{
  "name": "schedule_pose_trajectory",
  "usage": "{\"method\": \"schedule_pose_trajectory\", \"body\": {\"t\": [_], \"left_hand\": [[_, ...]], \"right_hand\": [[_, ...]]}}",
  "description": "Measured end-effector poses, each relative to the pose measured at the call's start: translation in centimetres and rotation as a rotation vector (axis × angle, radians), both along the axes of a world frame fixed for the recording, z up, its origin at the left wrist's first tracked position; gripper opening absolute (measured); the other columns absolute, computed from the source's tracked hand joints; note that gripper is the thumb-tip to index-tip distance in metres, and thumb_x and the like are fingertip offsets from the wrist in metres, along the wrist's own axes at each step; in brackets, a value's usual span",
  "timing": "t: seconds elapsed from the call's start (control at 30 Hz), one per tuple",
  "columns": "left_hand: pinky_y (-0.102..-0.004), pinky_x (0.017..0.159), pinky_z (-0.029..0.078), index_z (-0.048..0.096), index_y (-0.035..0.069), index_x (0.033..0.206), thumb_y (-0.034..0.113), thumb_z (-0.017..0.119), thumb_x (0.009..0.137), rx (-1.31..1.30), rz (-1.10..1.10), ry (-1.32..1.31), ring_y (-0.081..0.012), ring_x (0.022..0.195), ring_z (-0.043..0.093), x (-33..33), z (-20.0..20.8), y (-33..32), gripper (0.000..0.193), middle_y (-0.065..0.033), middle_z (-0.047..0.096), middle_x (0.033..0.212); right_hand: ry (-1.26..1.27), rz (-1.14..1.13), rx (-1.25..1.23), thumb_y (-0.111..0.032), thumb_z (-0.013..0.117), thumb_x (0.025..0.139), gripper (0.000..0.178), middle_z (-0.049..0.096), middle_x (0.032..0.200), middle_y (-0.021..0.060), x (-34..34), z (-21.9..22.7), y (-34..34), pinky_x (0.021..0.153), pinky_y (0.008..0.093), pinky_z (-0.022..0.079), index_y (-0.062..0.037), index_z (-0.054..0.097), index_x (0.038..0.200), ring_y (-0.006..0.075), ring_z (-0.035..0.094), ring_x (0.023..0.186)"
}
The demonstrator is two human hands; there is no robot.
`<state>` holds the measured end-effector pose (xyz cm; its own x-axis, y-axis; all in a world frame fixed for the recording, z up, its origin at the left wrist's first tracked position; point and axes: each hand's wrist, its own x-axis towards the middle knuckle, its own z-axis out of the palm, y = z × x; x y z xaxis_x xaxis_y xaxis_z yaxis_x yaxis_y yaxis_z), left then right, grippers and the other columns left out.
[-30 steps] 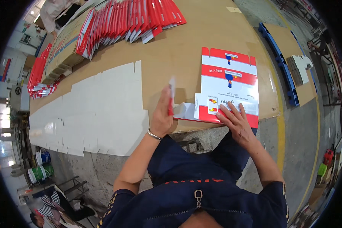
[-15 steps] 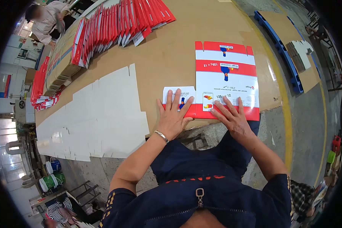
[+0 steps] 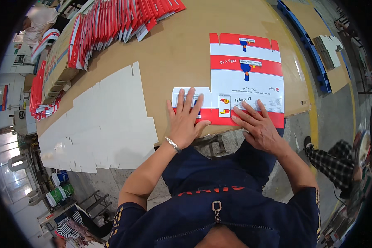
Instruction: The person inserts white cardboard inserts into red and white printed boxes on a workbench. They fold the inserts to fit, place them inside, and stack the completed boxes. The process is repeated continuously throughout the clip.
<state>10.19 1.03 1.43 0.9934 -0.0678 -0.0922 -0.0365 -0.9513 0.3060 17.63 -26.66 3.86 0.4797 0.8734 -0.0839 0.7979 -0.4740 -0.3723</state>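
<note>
A flat printed cardboard box blank (image 3: 246,84), red and white with slotted flaps, lies at the near edge of the table. My left hand (image 3: 187,119) rests with fingers spread on its narrow folded left part; a metal bracelet circles that wrist. On the lower right of the large panel lies my right hand (image 3: 258,125), fingers stretched out and slightly apart. Both palms reach over the front edge. Left of my left hand, a spread of overlapping white cardboard sheets (image 3: 107,124) covers the table corner.
A long row of folded red-and-white boxes (image 3: 120,22) leans at the far left beside a brown carton (image 3: 62,78). The brown tabletop (image 3: 173,49) lies between. On the right floor is a blue pallet (image 3: 304,41) with cardboard. People are at the far left, lower left and right.
My view has shifted slightly, while both hands stay on the box blank. A person in checked trousers has stepped into view at the right. The far-left person now holds a red-and-white piece.
</note>
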Motion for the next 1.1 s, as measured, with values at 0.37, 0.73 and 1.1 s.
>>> {"method": "schedule_pose_trajectory", "body": {"t": [0.37,0.73,1.1], "left_hand": [[-0.0436,0.113,0.030,0.034,-0.005,0.145,0.026,0.071,0.087,-0.961,0.337,-0.195,-0.0376,0.137,0.039,4.1,-0.5,-2.6,0.075,-0.0265,0.039,0.147],[-0.0592,0.115,0.015,0.030,0.001,0.149,0.047,0.078,0.076,-0.313,0.144,-0.181,-0.0465,0.145,0.020,-8.0,3.9,4.5,0.099,-0.0249,0.025,0.156],[-0.0706,0.109,0.013,0.038,0.007,0.145,0.023,0.069,0.068,-0.021,0.668,0.163,-0.0495,0.144,0.018,-18.9,2.3,6.9,0.084,-0.0258,0.026,0.155]], "right_hand": [[0.864,-0.506,0.491,-0.022,0.072,0.085,0.046,0.061,0.125,0.0120,-9.1,0.8,-1.2,0.090,0.0413,0.051,-0.0035,0.056,0.124,0.0256,0.062,0.106],[0.344,-0.965,0.390,-0.007,0.064,0.091,0.022,0.062,0.082,-0.0021,13.9,-1.0,-8.3,0.060,0.0222,0.043,0.0015,0.063,0.111,0.0043,0.053,0.070],[0.332,-0.613,0.595,-0.020,0.064,0.091,0.034,0.072,0.097,0.0169,41.9,-4.4,30.8,0.077,0.0394,0.054,0.0000,0.066,0.119,0.0265,0.069,0.081]]}}
